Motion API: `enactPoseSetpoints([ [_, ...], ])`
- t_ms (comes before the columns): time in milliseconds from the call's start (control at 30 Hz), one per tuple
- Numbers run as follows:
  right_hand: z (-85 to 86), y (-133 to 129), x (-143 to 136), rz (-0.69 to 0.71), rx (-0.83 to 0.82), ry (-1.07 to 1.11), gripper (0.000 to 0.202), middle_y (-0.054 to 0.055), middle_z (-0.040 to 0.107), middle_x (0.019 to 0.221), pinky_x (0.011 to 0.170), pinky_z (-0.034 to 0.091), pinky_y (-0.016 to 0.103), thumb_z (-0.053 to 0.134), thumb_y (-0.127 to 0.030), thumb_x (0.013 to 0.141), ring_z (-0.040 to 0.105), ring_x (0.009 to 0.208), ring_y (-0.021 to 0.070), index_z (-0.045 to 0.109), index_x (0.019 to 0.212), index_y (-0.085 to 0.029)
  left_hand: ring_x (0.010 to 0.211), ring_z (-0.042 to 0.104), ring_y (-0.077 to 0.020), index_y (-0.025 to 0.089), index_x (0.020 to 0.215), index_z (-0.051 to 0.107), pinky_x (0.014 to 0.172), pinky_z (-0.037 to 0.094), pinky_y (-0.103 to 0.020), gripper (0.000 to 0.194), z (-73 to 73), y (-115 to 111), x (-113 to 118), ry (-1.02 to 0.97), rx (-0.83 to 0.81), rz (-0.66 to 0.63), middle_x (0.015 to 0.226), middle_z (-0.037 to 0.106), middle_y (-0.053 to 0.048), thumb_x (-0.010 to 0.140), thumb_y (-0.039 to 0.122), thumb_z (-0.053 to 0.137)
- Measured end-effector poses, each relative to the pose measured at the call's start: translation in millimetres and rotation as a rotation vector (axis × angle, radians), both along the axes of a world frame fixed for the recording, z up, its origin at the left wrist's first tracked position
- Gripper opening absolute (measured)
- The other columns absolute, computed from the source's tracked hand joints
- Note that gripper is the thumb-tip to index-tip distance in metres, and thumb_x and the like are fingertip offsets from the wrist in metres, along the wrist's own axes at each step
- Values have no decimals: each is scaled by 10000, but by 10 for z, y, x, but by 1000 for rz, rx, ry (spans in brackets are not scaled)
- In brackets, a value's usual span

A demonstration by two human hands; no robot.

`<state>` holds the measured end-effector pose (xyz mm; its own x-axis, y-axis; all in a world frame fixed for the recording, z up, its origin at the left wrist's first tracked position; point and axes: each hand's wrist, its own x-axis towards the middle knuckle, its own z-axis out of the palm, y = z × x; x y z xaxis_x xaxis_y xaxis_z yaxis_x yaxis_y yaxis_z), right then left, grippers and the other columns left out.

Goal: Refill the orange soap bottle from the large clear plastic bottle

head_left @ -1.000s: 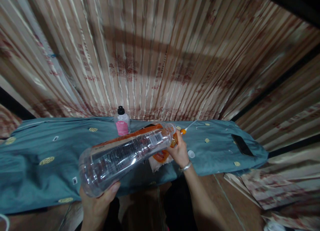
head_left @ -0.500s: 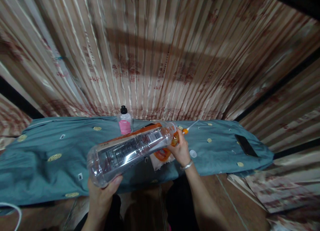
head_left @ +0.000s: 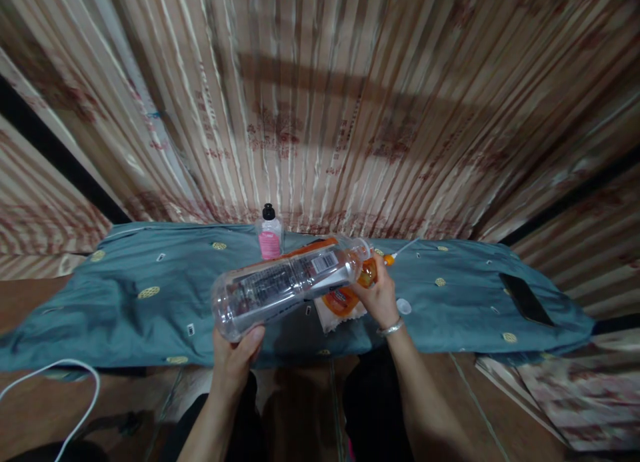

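Observation:
A large clear plastic bottle (head_left: 290,282) with a printed label lies tilted in the air, its open mouth toward the right. My left hand (head_left: 237,352) is closed around its base from below. At the mouth end, my right hand (head_left: 377,295) is closed on an orange see-through bottle (head_left: 367,273), partly hidden by the fingers and the large bottle. Under the hands sits a pale packet (head_left: 333,321) with a jagged edge and orange print. An orange pump head (head_left: 389,259) with a thin tube lies beyond my right hand. A white cap (head_left: 403,307) rests beside the wrist.
A black-capped bottle with a pink label (head_left: 270,239) stands at the back of the blue-green cloth (head_left: 125,315). A black phone (head_left: 525,299) lies at the right. A patterned curtain (head_left: 320,115) hangs behind. A white cable (head_left: 95,382) loops at the lower left.
The view has turned a little left, so everything sits farther right in the picture. Both hands keep their holds, and the large bottle is tilted slightly less.

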<state>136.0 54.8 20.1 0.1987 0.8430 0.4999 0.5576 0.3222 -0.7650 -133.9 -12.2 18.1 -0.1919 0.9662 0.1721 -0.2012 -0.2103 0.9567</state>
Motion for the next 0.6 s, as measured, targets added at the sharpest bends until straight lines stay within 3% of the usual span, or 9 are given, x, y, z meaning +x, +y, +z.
enactPoseSetpoints([
  [300, 11, 2, 0, -6, 9, -4, 620, 101, 753, 1159, 867, 601, 392, 771, -444, 756, 735, 1012, 275, 580, 1296, -207, 357, 264, -70, 203, 786, 593, 354, 186, -199, 368, 6, 35, 40, -15, 41, -32, 438, 354, 105, 779, 549, 719],
  [600, 5, 7, 1, -20, 27, -29, 624, 106, 745, 1182, 902, 593, 404, 763, -449, 763, 731, 1032, 278, 581, 1307, -203, 387, 293, -74, 212, 516, 458, 372, 210, -223, 520, -23, 13, 27, 34, 20, 7, 436, 353, 58, 775, 577, 722],
])
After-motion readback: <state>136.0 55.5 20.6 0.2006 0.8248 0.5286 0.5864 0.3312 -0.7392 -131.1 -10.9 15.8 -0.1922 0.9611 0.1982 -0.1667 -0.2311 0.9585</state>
